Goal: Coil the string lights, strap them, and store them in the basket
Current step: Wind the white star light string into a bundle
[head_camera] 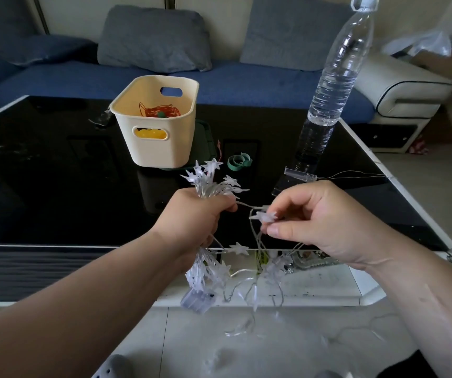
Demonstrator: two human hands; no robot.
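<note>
Head view: 1 cream plastic basket; your L hand clamps white star string lights, R hand pinches 1 star.

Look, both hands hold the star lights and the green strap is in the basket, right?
Not quite. The head view shows the strap lying on the table beside the basket, not in it. The left hand and right hand do hold the star lights.
</note>
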